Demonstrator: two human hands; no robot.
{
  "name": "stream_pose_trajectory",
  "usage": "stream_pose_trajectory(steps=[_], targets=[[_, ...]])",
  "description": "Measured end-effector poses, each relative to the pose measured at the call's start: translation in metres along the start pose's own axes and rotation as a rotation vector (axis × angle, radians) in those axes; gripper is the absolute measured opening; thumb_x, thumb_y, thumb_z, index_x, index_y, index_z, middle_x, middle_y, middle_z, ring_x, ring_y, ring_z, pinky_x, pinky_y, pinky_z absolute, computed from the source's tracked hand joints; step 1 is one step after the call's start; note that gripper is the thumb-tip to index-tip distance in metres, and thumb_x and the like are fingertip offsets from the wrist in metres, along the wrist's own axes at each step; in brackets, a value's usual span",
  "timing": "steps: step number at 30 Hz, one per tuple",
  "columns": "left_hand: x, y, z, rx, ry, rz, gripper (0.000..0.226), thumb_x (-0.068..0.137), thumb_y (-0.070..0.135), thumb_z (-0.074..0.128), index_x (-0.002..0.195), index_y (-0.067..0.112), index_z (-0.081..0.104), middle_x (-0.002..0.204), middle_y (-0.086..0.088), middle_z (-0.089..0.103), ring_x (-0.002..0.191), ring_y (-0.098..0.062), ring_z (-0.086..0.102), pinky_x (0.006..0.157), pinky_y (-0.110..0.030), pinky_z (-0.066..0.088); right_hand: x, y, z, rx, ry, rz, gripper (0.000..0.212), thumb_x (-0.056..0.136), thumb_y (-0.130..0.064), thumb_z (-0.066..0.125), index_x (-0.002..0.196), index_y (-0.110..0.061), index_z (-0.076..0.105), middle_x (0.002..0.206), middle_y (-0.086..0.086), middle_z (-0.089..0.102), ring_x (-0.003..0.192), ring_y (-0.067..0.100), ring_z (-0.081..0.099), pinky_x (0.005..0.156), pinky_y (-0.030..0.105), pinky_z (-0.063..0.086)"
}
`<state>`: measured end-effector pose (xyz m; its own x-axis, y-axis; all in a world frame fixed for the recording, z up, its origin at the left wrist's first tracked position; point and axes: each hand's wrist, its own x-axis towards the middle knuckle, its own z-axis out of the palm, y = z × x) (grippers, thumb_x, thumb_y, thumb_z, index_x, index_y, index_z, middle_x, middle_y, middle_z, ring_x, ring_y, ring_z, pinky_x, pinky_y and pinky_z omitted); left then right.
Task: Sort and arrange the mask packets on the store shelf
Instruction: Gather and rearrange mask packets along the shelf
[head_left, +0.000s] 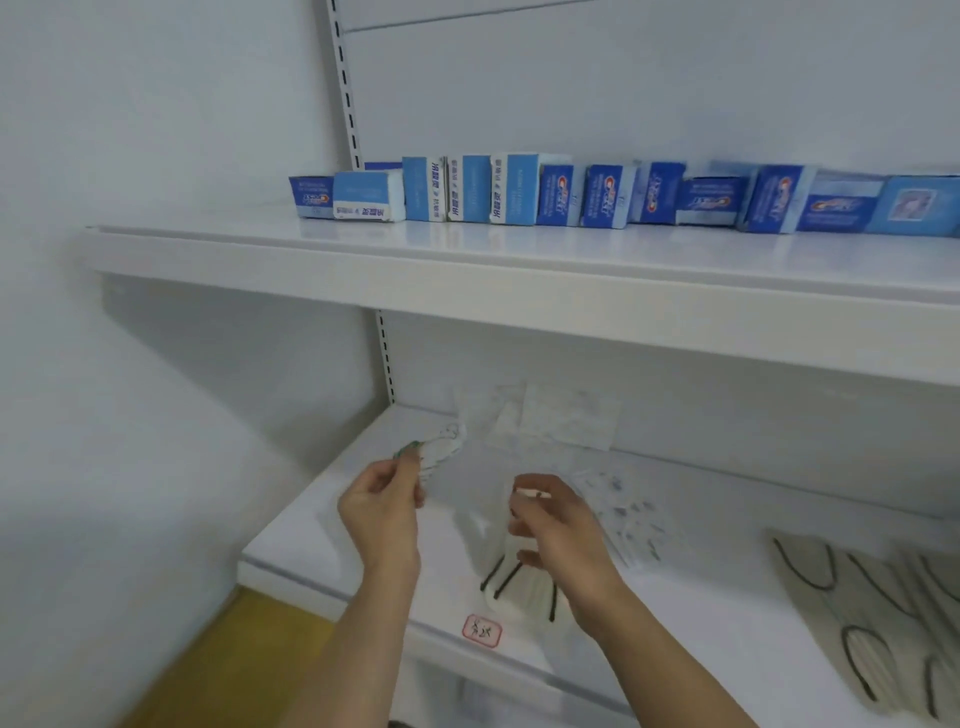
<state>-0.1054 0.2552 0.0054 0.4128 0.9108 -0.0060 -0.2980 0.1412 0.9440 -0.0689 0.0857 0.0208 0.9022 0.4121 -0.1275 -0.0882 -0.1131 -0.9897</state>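
A small mask packet (439, 449) is pinched in the fingers of the left hand (382, 512) above the lower shelf (363, 540). A clear packet (514, 561) with dark ear loops is gripped by the right hand (558, 525), its lower end near the shelf's front edge. More mask packets (878, 613) are laid flat at the right, and others (561, 421) are leaned against the back panel. Toothpaste boxes (571, 195) are lined up on the upper shelf (467, 270).

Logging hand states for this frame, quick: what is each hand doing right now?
Left hand: pinches a white mask packet, raised above the shelf.
Right hand: grips a clear packet with black ear loops.
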Motion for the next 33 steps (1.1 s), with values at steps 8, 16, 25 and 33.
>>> stream_pose_trajectory(steps=[8, 16, 25, 33], targets=[[-0.176, 0.005, 0.015, 0.081, -0.592, 0.147, 0.032, 0.071, 0.032, 0.075, 0.052, 0.015, 0.057, 0.047, -0.005, 0.043, 0.044, -0.018, 0.037, 0.048, -0.026, 0.032, -0.042, 0.004, -0.086, 0.636, -0.256, 0.244, 0.057, 0.095, -0.050, 0.061, 0.135, -0.008, 0.061, 0.127, 0.019, 0.069, 0.119, 0.038, 0.065, 0.104, 0.056, 0.051], [-0.301, -0.039, 0.114, 0.069, -0.584, -0.045, 0.005, 0.092, 0.023, 0.065, 0.088, 0.022, 0.063, 0.069, -0.008, 0.064, 0.063, -0.025, 0.057, 0.059, -0.037, 0.044, -0.109, 0.026, -0.263, 0.583, 0.247, -0.002, 0.038, 0.088, -0.015, 0.075, 0.124, -0.008, 0.065, 0.110, 0.016, 0.076, 0.103, 0.036, 0.073, 0.090, 0.054, 0.058], [-0.433, -0.083, 0.228, 0.187, -0.911, -0.132, 0.040, 0.081, -0.011, 0.074, 0.110, 0.015, 0.062, 0.091, -0.012, 0.073, 0.063, -0.014, 0.068, 0.054, -0.023, 0.053, -0.189, 0.053, -0.431, 0.303, 0.656, -0.174, 0.033, 0.090, -0.016, 0.076, 0.120, -0.017, 0.065, 0.100, 0.004, 0.078, 0.090, 0.024, 0.076, 0.076, 0.042, 0.062], [-0.450, -0.099, 0.279, 0.473, -1.056, 0.235, 0.024, 0.094, 0.010, 0.067, 0.111, 0.027, 0.066, 0.106, 0.015, 0.069, 0.098, -0.002, 0.066, 0.076, -0.008, 0.048, -0.147, 0.003, -0.539, -0.043, 0.921, -0.233, 0.061, 0.086, -0.029, 0.080, 0.134, -0.032, 0.042, 0.096, -0.004, 0.064, 0.076, 0.030, 0.072, 0.067, 0.050, 0.063]])
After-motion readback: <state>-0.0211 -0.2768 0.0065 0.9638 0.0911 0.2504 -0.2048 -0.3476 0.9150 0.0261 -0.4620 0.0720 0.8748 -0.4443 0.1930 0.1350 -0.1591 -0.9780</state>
